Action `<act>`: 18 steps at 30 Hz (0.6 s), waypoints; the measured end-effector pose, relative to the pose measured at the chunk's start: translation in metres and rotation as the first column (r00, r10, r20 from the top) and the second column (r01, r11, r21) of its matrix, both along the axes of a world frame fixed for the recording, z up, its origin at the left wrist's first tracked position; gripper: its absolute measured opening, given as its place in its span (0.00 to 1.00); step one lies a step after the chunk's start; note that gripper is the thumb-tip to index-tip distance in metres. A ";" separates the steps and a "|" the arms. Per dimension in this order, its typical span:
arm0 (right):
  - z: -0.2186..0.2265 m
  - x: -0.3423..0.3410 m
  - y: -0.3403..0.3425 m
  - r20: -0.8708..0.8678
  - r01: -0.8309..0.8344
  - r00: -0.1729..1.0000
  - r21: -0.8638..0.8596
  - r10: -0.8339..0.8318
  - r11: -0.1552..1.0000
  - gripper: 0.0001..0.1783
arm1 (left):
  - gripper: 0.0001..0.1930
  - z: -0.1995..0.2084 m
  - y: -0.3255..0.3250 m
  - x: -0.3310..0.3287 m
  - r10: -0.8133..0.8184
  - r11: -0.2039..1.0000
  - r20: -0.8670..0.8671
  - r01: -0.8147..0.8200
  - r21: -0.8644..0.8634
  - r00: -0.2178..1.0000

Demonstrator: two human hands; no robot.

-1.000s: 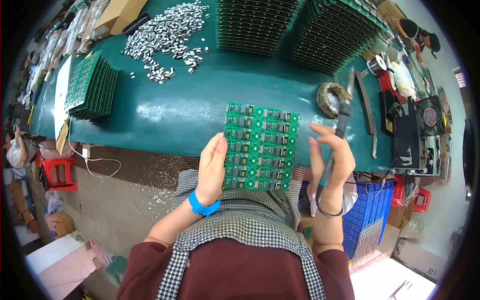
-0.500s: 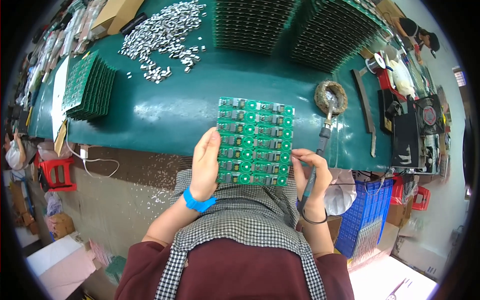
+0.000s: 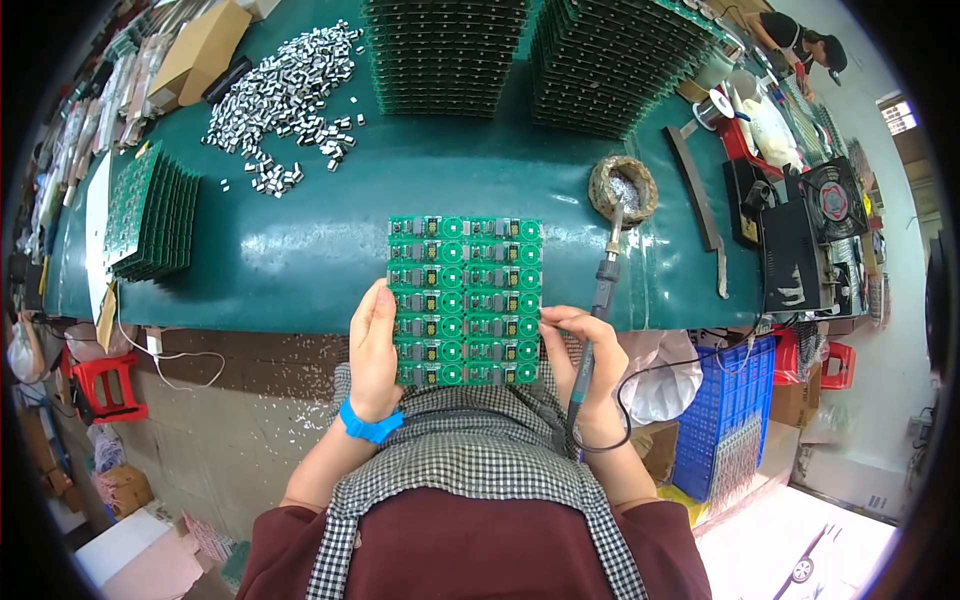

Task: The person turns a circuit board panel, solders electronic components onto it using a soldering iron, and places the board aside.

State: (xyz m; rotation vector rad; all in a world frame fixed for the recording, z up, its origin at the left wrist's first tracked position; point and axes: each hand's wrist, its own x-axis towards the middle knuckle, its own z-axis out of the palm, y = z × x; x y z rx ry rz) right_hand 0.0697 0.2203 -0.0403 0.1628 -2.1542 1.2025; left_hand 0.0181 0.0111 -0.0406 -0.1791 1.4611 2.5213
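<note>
One green circuit panel [image 3: 465, 300] gripped between left hand [image 3: 374, 352] and right hand [image 3: 583, 362], which also clasps one soldering iron [image 3: 598, 300]

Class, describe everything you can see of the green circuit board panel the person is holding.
The green circuit board panel is a flat rectangular sheet, two columns of small identical boards in about seven rows, each with metallic parts. It lies at the teal table's near edge, its lower part overhanging. The left hand and the right hand touch its sides.

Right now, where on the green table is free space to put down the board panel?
Bare table lies between the panel, the fanned boards at left and the metal parts pile. A smaller patch lies before the board stacks. Crowded: the right end around the tip-cleaner bowl.
</note>
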 end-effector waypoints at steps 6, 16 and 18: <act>0.020 -0.012 0.013 -0.064 0.008 0.998 0.008 -0.008 1.000 0.16 | 0.16 -0.004 -0.001 0.006 0.014 0.997 -0.073 -0.020 -0.076 0.997; 0.048 -0.047 0.031 -0.019 -0.185 0.981 0.202 0.193 0.962 0.19 | 0.16 -0.006 -0.003 0.012 -0.151 0.987 -0.117 0.143 -0.072 0.982; 0.049 -0.045 0.031 -0.015 -0.179 0.982 0.224 0.187 0.958 0.18 | 0.16 -0.008 -0.005 0.011 -0.148 0.986 -0.132 0.136 -0.092 0.980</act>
